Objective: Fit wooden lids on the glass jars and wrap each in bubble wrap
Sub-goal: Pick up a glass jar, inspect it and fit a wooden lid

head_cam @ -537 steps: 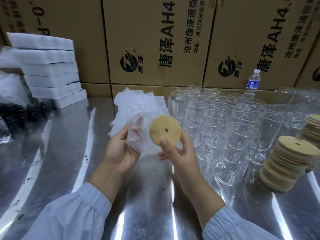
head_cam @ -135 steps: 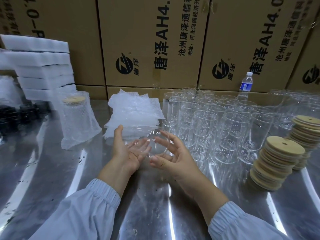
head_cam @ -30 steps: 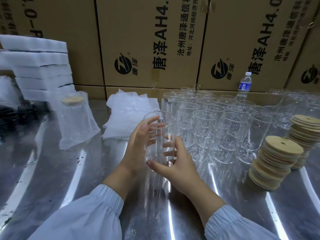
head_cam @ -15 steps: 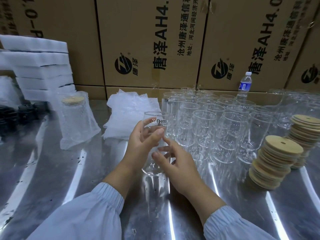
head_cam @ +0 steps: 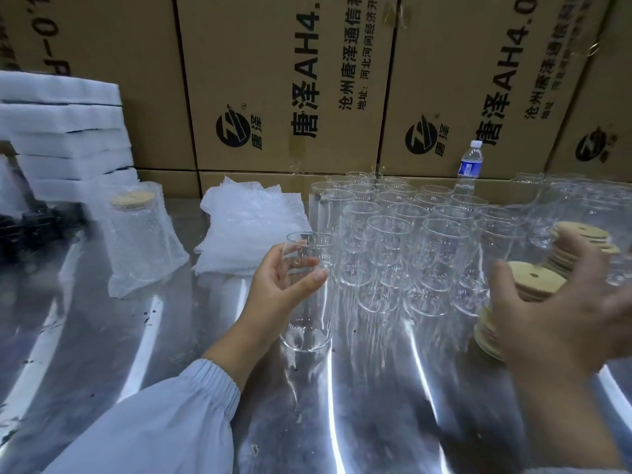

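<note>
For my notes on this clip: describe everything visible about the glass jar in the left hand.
The glass jar is clear, tall and straight-walled, with a rounded base and an open rim; no lid, nothing inside. It is upright, base on or barely above the metal table, just left of the other empty jars. The left hand grips its upper half, thumb across the front, fingers behind.

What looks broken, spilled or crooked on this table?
Nothing looks broken or spilled. The nearer stack of wooden lids leans, its discs slid out of line. The jar in the left hand is upright.
</note>
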